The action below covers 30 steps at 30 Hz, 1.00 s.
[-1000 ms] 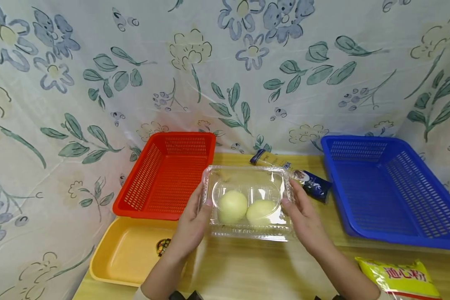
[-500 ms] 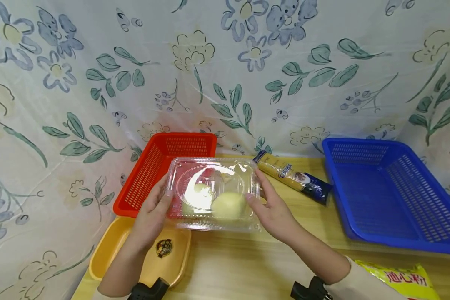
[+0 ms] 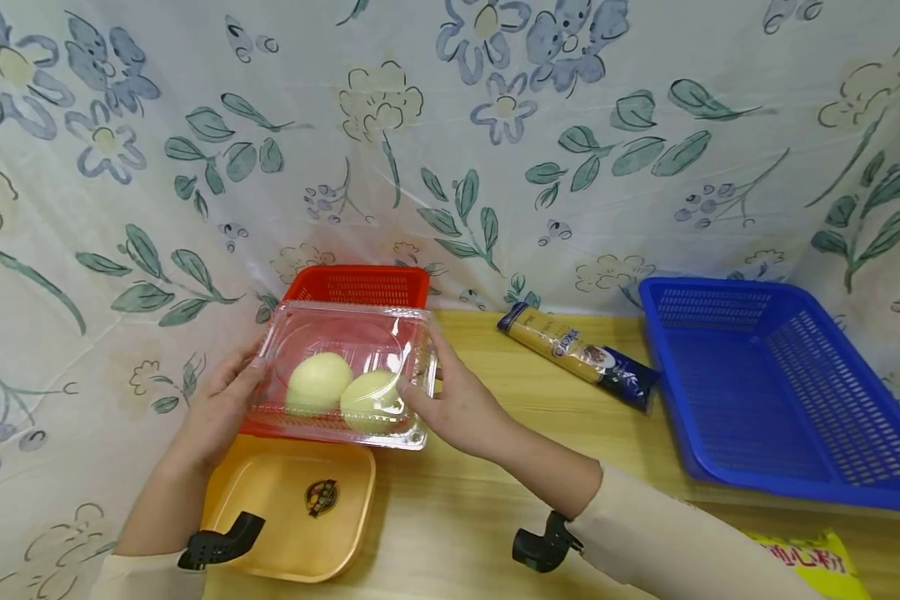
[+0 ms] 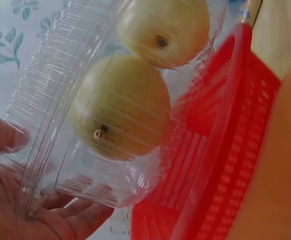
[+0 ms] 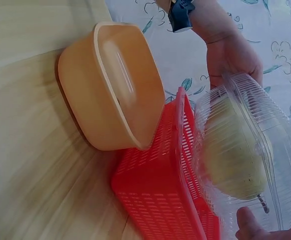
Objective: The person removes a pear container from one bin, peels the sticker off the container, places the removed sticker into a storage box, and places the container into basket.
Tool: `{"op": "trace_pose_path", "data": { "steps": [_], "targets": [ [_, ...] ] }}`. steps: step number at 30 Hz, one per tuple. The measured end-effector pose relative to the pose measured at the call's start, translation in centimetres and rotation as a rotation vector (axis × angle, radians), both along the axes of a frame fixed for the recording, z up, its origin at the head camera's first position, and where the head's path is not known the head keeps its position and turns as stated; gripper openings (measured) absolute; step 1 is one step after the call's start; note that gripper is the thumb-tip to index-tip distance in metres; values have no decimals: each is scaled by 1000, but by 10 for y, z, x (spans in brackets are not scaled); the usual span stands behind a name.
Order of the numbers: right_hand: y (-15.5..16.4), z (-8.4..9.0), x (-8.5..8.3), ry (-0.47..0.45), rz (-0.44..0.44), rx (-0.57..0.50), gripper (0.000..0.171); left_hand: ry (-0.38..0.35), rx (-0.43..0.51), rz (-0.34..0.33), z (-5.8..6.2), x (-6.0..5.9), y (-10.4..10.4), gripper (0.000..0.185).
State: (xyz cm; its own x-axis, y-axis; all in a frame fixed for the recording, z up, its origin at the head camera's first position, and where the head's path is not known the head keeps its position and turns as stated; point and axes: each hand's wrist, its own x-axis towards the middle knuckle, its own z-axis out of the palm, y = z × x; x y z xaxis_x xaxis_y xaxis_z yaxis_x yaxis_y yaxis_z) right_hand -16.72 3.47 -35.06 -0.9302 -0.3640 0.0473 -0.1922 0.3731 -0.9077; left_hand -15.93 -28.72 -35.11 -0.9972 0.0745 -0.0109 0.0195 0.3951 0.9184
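A clear plastic clamshell box (image 3: 337,333) with two pale yellow pears (image 3: 318,382) inside is held up over the red basket (image 3: 367,286). At its left end my left hand (image 3: 221,408) grips it, thumb on the lid side and fingers underneath. My right hand (image 3: 457,400) grips the opposite end the same way. In the left wrist view the pears (image 4: 120,107) show their stem ends through the ribbed plastic. The right wrist view has the box (image 5: 278,125) just above the rim of the red basket (image 5: 160,200).
In front of the red basket stands a yellow-orange basin (image 3: 292,500) with a dark label. A pasta packet (image 3: 570,350) lies on the wooden table (image 3: 450,517) between the red basket and a blue basket (image 3: 727,392). A yellow bag (image 3: 817,562) lies front right, partly behind my sleeve.
Both hands have carried the box of pears leftward, from mid-table to over the red basket. The pasta packet has come fully into sight.
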Motion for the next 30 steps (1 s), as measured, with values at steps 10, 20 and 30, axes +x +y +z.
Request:
{"op": "trace_pose_path", "data": {
  "steps": [10,20,30],
  "targets": [
    [-38,-12,-25,19,-13,57,96,-53,-102,59,-15,-24,-35,68],
    [-59,-26,-40,18,-34,144,92,-117,-112,78,-35,-39,-47,71],
    [-71,-31,-42,88,-97,248,79,-36,-286,179,-43,-38,-41,60]
  ]
}}
